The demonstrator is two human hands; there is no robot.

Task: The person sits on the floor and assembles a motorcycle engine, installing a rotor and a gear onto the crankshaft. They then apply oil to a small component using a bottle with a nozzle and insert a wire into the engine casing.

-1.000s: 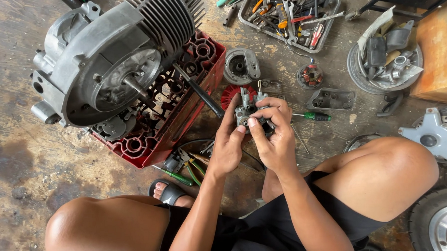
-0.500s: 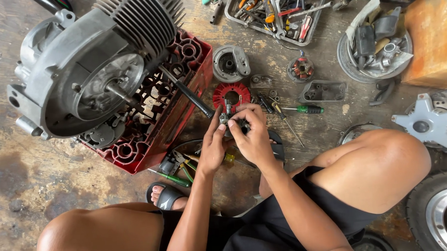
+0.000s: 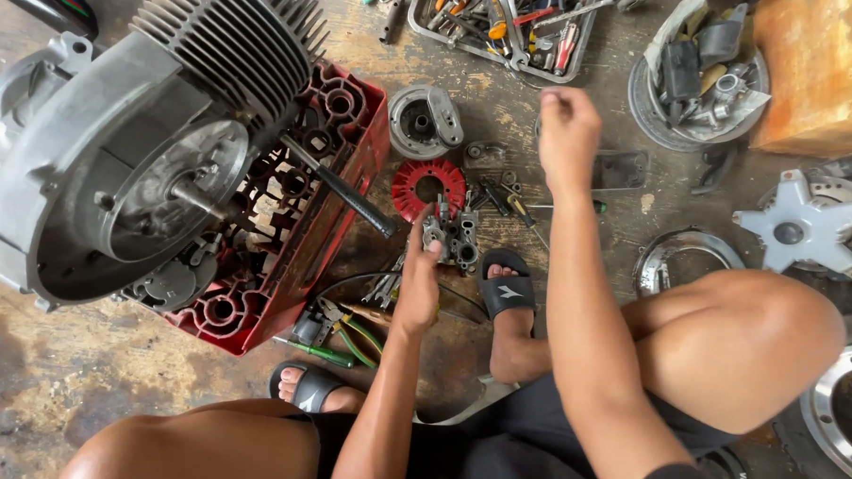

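Held only by the left hand (image 3: 416, 292) in a narrow grip, the small metal carburettor body (image 3: 451, 239) could slip onto the floor (image 3: 35, 395) while the right hand (image 3: 568, 135), loosely closed on nothing I can make out, reaches away.

Much cut off at the edges, and small parts too fine to read.

The engine (image 3: 140, 155) runs off the left edge, and the red crate (image 3: 285, 263) under it is mostly covered. The tool tray (image 3: 503, 20) at the far side is cropped by the top edge, its tools a jumble too small to tell apart. At the right, the orange box (image 3: 816, 56), star-shaped plate (image 3: 803, 222) and wheel rim (image 3: 843, 414) are all cut by the frame. The right hand (image 3: 566, 131) is closed, and whatever it pinches is hidden. The left hand (image 3: 418, 287) covers part of the small metal part (image 3: 452, 239). Both knees leave the near edge.
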